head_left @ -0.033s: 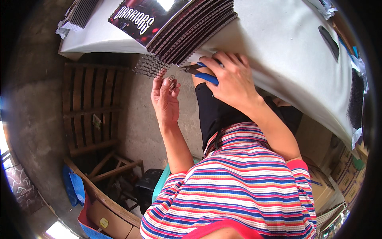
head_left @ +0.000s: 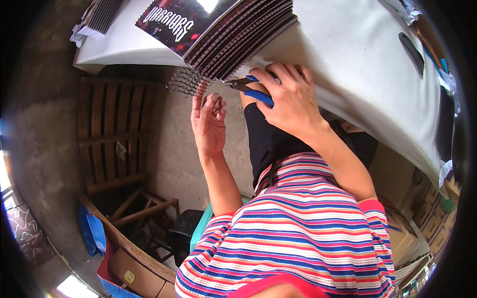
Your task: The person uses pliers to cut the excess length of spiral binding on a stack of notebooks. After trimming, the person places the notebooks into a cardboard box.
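A stack of spiral-bound notebooks [head_left: 243, 43] with dark printed covers lies at the near edge of the table. Long ends of their wire coils [head_left: 189, 82] stick out past the stack's near left corner. My left hand [head_left: 209, 130] is just below these ends, thumb and fingers closed around a short curl of coil wire [head_left: 216, 103], its forefinger up by the ends. Blue-handled cutting pliers [head_left: 259, 96] are gripped in my right hand [head_left: 294, 102]. Their jaws point left, close to the stack's corner; whether they touch a wire cannot be made out.
White cloth covers the table [head_left: 343, 59]. More bound notebooks [head_left: 102, 16] are at the far left, and a dark flat object [head_left: 411, 53] lies on the right. A slatted wooden chair [head_left: 117, 134] stands at left, with cardboard boxes [head_left: 397, 223] at lower right.
My left hand has shifted slightly to the right, with the curl of coil wire turned a little. My right hand and the pliers have hardly moved.
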A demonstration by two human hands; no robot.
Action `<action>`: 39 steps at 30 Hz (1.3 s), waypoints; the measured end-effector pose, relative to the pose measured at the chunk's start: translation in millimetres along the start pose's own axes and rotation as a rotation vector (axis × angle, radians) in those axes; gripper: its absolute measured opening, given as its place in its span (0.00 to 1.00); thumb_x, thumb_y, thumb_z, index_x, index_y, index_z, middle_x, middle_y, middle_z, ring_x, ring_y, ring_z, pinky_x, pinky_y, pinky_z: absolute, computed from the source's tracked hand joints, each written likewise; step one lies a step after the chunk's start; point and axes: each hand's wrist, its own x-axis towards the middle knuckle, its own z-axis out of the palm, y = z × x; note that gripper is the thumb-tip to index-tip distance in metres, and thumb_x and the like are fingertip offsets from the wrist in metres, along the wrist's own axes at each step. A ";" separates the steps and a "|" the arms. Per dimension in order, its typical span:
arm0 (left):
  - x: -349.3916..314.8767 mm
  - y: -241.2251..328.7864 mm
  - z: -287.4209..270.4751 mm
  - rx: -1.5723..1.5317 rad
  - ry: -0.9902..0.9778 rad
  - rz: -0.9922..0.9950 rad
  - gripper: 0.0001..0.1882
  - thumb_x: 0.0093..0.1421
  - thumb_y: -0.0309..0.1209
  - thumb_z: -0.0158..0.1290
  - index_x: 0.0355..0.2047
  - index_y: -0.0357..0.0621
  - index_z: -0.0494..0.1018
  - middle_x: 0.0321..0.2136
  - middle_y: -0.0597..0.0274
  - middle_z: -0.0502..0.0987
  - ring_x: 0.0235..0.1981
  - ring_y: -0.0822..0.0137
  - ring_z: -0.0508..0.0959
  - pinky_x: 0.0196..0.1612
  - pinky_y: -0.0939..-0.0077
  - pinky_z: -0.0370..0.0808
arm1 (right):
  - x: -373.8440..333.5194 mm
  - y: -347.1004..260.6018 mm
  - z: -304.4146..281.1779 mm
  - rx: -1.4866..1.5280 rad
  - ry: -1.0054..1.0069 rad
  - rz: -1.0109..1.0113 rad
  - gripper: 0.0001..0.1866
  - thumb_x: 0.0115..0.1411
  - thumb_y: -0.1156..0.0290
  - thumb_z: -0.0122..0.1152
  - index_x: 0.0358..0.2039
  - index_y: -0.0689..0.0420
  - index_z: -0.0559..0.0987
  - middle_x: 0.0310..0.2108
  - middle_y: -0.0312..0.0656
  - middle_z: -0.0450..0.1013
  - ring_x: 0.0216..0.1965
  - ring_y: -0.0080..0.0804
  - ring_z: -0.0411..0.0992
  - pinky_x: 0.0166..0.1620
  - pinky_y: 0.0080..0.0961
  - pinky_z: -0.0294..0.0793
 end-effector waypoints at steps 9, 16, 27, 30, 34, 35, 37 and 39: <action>5.3 -1.5 15.9 -0.188 0.071 0.035 0.22 0.60 0.38 0.49 0.49 0.34 0.66 0.41 0.54 0.69 0.38 0.70 0.70 0.39 0.84 0.75 | 9.1 -10.2 16.5 -0.026 0.022 -0.001 0.25 0.44 0.63 0.65 0.46 0.46 0.73 0.40 0.36 0.68 0.44 0.32 0.66 0.49 0.39 0.59; 16.5 -8.5 21.9 0.161 0.156 0.228 0.08 0.61 0.29 0.51 0.39 0.40 0.70 0.34 0.68 0.74 0.27 0.84 0.69 0.25 0.92 0.68 | 9.2 -11.1 18.2 -0.064 0.012 -0.034 0.21 0.45 0.67 0.63 0.43 0.46 0.74 0.35 0.38 0.70 0.39 0.34 0.69 0.42 0.36 0.66; 9.8 -7.7 27.7 0.298 0.174 0.314 0.08 0.61 0.29 0.50 0.40 0.42 0.70 0.32 0.69 0.74 0.28 0.83 0.70 0.26 0.90 0.68 | 3.9 -1.2 7.9 0.017 0.022 -0.009 0.20 0.45 0.67 0.63 0.42 0.47 0.76 0.36 0.37 0.70 0.42 0.33 0.69 0.49 0.37 0.62; 9.9 -10.0 25.3 0.279 0.150 0.316 0.09 0.61 0.29 0.50 0.42 0.41 0.70 0.32 0.69 0.73 0.29 0.83 0.71 0.27 0.89 0.69 | 9.0 -5.5 7.4 0.021 0.055 0.012 0.23 0.45 0.63 0.65 0.44 0.46 0.75 0.39 0.36 0.68 0.46 0.32 0.66 0.53 0.39 0.54; 8.0 -8.1 27.3 0.354 0.164 0.295 0.10 0.61 0.30 0.51 0.42 0.42 0.69 0.33 0.69 0.73 0.30 0.82 0.71 0.28 0.88 0.70 | 13.4 -10.6 9.9 0.033 0.029 0.010 0.24 0.45 0.64 0.65 0.46 0.46 0.73 0.39 0.37 0.69 0.46 0.32 0.66 0.51 0.39 0.58; 7.9 -6.2 28.2 0.379 0.158 0.293 0.10 0.61 0.31 0.51 0.42 0.42 0.69 0.33 0.69 0.73 0.30 0.82 0.71 0.28 0.88 0.70 | 14.7 -12.8 9.2 0.034 0.023 0.016 0.24 0.45 0.64 0.65 0.46 0.46 0.72 0.39 0.37 0.69 0.45 0.33 0.68 0.50 0.39 0.60; 8.2 -6.1 29.1 0.413 0.154 0.299 0.10 0.62 0.32 0.50 0.42 0.42 0.69 0.33 0.69 0.73 0.30 0.82 0.71 0.28 0.88 0.70 | 14.4 -12.9 10.6 0.101 -0.024 0.046 0.24 0.45 0.65 0.64 0.46 0.46 0.72 0.37 0.38 0.70 0.42 0.36 0.70 0.46 0.39 0.66; 9.0 -8.6 30.1 0.435 0.163 0.313 0.10 0.62 0.32 0.50 0.42 0.42 0.69 0.33 0.68 0.73 0.29 0.82 0.71 0.28 0.87 0.70 | 13.3 -9.0 17.1 0.233 -0.106 0.090 0.23 0.45 0.66 0.64 0.45 0.47 0.73 0.36 0.39 0.72 0.38 0.38 0.73 0.42 0.39 0.71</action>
